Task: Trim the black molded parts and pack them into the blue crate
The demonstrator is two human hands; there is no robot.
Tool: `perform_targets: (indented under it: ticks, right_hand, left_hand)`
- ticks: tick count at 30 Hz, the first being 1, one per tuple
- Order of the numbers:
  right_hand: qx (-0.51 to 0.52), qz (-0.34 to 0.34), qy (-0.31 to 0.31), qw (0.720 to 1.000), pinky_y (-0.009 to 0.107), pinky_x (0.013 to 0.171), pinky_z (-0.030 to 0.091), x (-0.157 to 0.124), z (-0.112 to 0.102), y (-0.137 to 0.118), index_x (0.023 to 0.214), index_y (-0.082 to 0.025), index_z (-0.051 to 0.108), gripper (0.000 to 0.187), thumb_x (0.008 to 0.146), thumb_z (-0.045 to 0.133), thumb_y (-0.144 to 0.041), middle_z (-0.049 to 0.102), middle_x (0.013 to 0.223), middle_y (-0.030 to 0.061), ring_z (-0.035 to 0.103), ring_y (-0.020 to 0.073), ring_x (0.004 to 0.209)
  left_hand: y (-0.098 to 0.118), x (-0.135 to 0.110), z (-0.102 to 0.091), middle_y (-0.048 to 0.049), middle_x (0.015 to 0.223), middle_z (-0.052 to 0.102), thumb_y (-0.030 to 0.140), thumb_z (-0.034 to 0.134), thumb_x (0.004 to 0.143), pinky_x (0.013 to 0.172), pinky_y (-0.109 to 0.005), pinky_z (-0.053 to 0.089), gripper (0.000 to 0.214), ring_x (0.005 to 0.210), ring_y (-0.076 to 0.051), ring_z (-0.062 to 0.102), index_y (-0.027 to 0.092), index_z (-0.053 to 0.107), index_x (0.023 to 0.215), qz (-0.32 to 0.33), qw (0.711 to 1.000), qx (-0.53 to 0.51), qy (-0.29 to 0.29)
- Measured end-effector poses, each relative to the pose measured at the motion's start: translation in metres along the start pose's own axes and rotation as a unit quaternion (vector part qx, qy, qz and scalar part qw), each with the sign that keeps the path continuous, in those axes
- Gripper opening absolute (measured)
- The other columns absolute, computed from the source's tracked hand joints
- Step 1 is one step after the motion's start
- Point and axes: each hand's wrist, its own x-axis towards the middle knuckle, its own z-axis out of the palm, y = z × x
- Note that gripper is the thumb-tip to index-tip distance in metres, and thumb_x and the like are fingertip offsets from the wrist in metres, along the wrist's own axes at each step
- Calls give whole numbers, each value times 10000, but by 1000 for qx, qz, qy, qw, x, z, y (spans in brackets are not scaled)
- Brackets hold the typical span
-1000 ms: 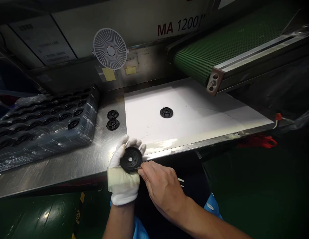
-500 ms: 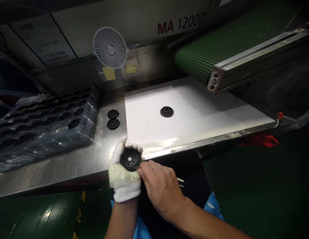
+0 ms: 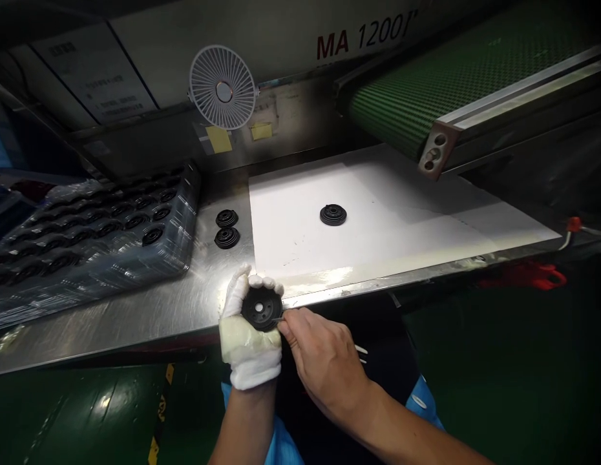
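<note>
My left hand (image 3: 247, 336), in a white glove, is closed around a round black plastic disc (image 3: 262, 308) with a centre hole, held just in front of the steel bench edge. My bare right hand (image 3: 324, 365) is closed on a thin metal tool whose tip touches the disc's lower right rim; two pale prongs stick out behind the hand. One more black disc (image 3: 333, 214) lies on the white sheet (image 3: 378, 232). Two black discs (image 3: 227, 228) sit side by side on the steel to the sheet's left.
A wrapped tray of several black discs (image 3: 87, 239) fills the bench's left part. A green conveyor belt (image 3: 426, 97) slopes down at the right rear. A small white fan grille (image 3: 223, 87) hangs on the back wall. Red clamp handles (image 3: 533, 276) sit under the right edge.
The gloved fingers have curled closer round the disc, which has turned a little. The right hand's tool stays at the rim. The view has shifted slightly left.
</note>
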Motion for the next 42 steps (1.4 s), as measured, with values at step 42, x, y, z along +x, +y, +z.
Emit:
perform_targets:
  ticks: [42]
  right_hand:
    - [19, -19, 17, 1000, 308, 598, 258, 1, -9, 7, 800, -193, 509, 287, 1028, 353, -271, 534, 719, -8, 484, 150, 632]
  left_hand:
    - [12, -6, -5, -139, 973, 641, 227, 525, 766, 767, -487, 539, 424, 964, -312, 609, 137, 616, 1171, -123, 988, 54, -83]
